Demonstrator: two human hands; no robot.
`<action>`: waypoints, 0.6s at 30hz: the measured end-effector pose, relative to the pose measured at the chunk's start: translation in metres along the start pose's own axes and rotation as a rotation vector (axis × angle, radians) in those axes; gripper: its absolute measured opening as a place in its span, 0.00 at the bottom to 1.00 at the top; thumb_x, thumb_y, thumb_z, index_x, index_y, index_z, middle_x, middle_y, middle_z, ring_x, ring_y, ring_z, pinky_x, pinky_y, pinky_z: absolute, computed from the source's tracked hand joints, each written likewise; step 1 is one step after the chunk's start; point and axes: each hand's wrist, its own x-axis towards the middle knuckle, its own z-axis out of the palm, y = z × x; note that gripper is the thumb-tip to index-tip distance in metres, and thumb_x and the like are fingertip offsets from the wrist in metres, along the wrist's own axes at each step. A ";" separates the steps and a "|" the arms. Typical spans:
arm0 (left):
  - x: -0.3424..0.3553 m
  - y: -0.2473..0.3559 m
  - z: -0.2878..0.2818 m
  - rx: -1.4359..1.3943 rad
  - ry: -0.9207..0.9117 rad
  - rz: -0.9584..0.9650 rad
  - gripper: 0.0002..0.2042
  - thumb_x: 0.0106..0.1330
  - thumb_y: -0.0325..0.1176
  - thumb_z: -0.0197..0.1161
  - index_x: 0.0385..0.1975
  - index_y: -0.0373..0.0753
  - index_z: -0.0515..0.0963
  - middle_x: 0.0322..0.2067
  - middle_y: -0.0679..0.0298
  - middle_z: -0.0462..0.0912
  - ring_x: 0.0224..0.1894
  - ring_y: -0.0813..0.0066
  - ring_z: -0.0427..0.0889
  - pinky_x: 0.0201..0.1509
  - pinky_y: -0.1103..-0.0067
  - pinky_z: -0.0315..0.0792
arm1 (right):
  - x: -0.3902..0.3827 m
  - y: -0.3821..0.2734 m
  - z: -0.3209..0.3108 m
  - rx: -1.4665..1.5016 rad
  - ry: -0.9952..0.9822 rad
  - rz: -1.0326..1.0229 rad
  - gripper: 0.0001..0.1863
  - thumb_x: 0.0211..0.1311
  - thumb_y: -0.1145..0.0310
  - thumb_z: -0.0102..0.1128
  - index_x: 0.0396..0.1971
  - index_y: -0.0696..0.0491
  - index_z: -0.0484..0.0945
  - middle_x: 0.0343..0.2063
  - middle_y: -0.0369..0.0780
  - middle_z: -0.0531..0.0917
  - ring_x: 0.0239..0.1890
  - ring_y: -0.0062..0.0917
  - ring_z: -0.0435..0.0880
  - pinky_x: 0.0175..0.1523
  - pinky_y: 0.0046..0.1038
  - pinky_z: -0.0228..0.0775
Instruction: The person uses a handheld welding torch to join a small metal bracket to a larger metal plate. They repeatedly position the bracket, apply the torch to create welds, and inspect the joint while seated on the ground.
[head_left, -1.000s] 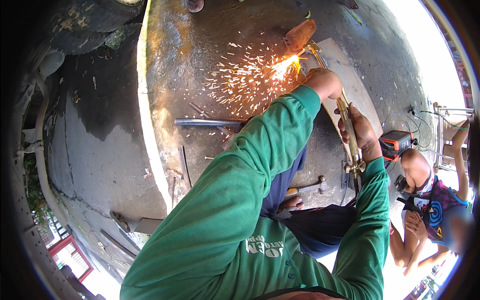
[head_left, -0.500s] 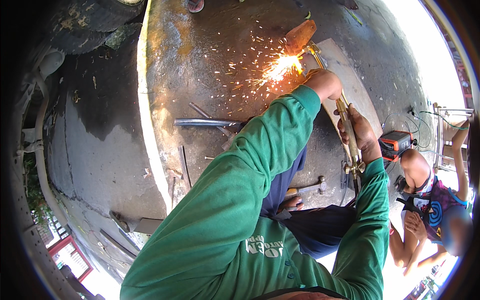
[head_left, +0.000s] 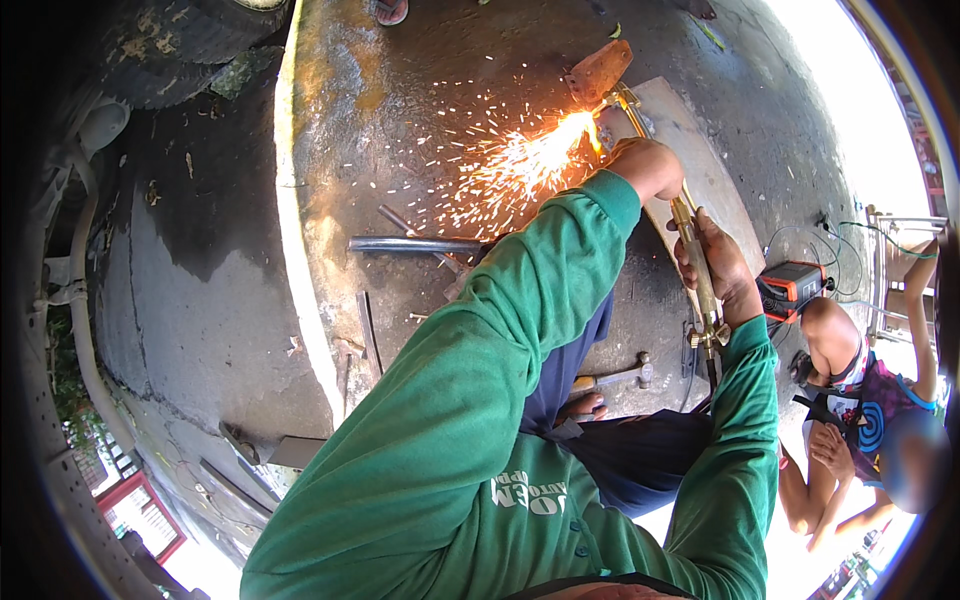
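Note:
A brass cutting torch (head_left: 699,262) points away from me, its head (head_left: 624,98) beside a rusty metal piece (head_left: 600,72). My right hand (head_left: 728,258) wraps round the torch handle, just ahead of its valve knobs. Farther forward, my left hand (head_left: 650,168) is closed at the torch's thin tubes; its fingertips are mostly hidden. Bright sparks (head_left: 535,163) spray left and toward me from below the torch head. The exact spot being cut is lost in the glare. A flat, pale board (head_left: 690,125) lies under and right of the torch.
A hammer (head_left: 615,377) lies near my foot. Left of my arm are a metal tube (head_left: 410,244) and a flat bar (head_left: 369,335). An orange-black machine (head_left: 793,288) with cables stands right, near a seated person (head_left: 880,410). Tyres (head_left: 150,60) are far left.
The spray of sparks has grown larger and denser, reaching farther left and nearer to me. Both hands and the torch stay nearly in place.

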 end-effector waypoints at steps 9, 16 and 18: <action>-0.003 -0.001 0.000 -0.050 -0.008 -0.032 0.16 0.69 0.35 0.57 0.46 0.34 0.87 0.40 0.52 0.90 0.41 0.57 0.89 0.46 0.63 0.82 | -0.001 0.001 0.000 -0.021 0.009 0.003 0.33 0.83 0.41 0.30 0.53 0.56 0.75 0.19 0.36 0.74 0.12 0.20 0.69 0.16 0.24 0.65; -0.001 -0.002 0.000 0.000 -0.006 -0.003 0.16 0.69 0.36 0.57 0.47 0.36 0.87 0.41 0.53 0.90 0.42 0.57 0.89 0.47 0.63 0.82 | -0.001 0.001 0.001 -0.008 -0.006 0.014 0.33 0.83 0.40 0.31 0.52 0.54 0.75 0.19 0.35 0.74 0.13 0.20 0.69 0.17 0.24 0.64; -0.003 -0.001 -0.001 -0.002 -0.011 -0.007 0.16 0.69 0.36 0.57 0.47 0.36 0.87 0.41 0.53 0.90 0.42 0.57 0.89 0.47 0.63 0.82 | -0.002 0.001 0.001 -0.012 -0.002 0.010 0.33 0.83 0.40 0.31 0.52 0.55 0.75 0.20 0.35 0.74 0.13 0.20 0.69 0.17 0.23 0.64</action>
